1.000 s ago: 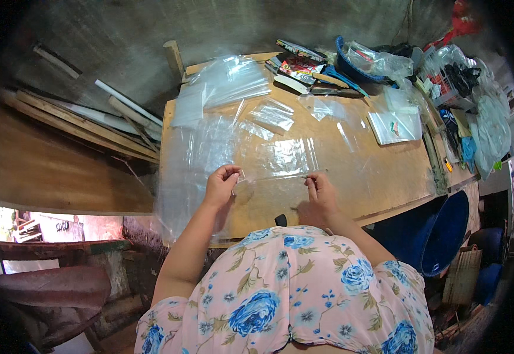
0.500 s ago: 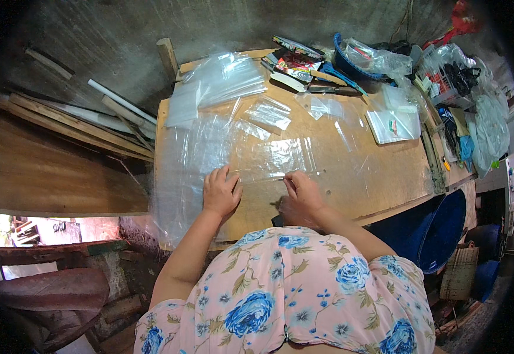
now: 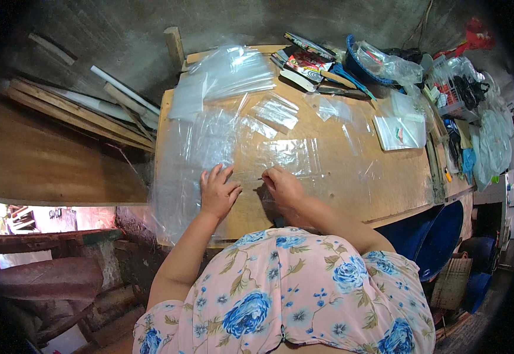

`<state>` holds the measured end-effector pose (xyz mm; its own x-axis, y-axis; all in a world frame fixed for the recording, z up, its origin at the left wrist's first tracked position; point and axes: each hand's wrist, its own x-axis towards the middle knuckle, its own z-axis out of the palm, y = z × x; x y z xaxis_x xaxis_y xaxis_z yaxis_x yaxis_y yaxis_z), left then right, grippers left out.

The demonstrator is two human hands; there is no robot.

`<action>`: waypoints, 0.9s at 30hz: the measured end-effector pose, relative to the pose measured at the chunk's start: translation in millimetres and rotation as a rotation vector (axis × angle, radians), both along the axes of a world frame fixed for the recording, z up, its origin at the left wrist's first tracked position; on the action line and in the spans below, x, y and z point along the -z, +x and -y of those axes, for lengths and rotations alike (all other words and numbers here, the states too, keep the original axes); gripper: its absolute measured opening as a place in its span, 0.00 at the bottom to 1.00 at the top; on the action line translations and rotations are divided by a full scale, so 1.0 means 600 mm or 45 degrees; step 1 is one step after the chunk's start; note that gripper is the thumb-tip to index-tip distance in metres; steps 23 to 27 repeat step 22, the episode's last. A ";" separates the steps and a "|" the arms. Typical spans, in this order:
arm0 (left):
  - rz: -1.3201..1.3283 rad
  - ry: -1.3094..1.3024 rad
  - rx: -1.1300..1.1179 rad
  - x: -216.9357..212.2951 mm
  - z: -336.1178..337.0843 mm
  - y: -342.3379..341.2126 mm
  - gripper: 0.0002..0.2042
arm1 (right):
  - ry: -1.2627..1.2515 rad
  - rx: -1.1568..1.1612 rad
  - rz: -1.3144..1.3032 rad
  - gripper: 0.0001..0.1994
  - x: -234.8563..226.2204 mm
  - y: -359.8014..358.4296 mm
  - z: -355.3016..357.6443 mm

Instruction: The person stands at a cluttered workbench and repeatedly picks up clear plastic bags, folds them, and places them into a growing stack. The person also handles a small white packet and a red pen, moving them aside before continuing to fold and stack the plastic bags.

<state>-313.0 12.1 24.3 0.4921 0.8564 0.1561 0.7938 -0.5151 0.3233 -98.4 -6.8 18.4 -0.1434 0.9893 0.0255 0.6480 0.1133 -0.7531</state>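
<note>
My left hand point(image 3: 218, 192) lies flat with spread fingers on a large clear plastic sheet point(image 3: 189, 159) that covers the left part of the wooden table point(image 3: 339, 189) and hangs over its near edge. My right hand point(image 3: 283, 187) rests just to its right, fingers pinched on a small thin dark tool point(image 3: 261, 178) whose tip touches the plastic. A smaller clear plastic bag point(image 3: 289, 154) lies right beyond my right hand.
A stack of clear bags point(image 3: 233, 74) sits at the far left of the table, with loose small bags point(image 3: 276, 112) in the middle. Packets, a blue basket point(image 3: 360, 65) and filled bags crowd the far right. Wooden planks point(image 3: 80, 112) lean at the left. A blue barrel point(image 3: 440, 236) stands at the right.
Both hands came down from holding a small clear piece between them. The left hand has flattened onto the sheet and the right hand has moved left, pinching the thin tool.
</note>
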 end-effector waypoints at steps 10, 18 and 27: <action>-0.120 0.008 0.073 -0.003 -0.012 -0.007 0.14 | -0.090 -0.014 0.041 0.07 0.000 0.001 0.007; -0.208 -0.086 0.225 -0.007 -0.030 -0.017 0.16 | -0.056 -0.033 0.070 0.07 0.010 -0.003 0.006; -0.230 -0.102 0.257 0.004 -0.038 -0.022 0.17 | -0.058 -0.024 0.085 0.06 0.011 -0.002 0.007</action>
